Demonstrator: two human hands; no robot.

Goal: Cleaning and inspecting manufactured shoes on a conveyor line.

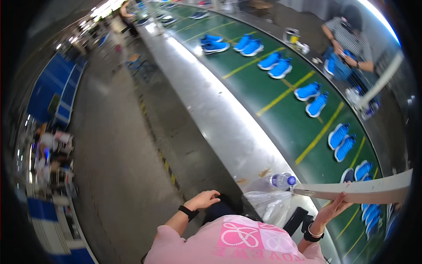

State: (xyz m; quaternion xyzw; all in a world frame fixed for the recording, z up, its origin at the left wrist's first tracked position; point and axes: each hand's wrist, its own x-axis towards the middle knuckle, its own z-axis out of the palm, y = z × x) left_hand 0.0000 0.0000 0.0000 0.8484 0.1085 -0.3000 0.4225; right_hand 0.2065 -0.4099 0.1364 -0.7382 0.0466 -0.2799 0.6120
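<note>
Left hand loosely bent, empty; right hand at a pale beam, grip unclear.
Metal surface borders green conveyor carrying blue shoes; grey floor at left.

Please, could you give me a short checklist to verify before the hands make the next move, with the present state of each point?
1. Left hand free: ok, no object is seen in it.
2. Right hand clear of the white post: not ok, it is at the post; whether it grips cannot be told.
3. Bottle capped: ok, the cap is on.
4. Blue shoes above the post in the picture, paired: ok, several pairs are visible on the green belt.
5. Shoes below the post fully visible: not ok, they are partly hidden.
6. Belt stopped: cannot tell from this picture.
</note>
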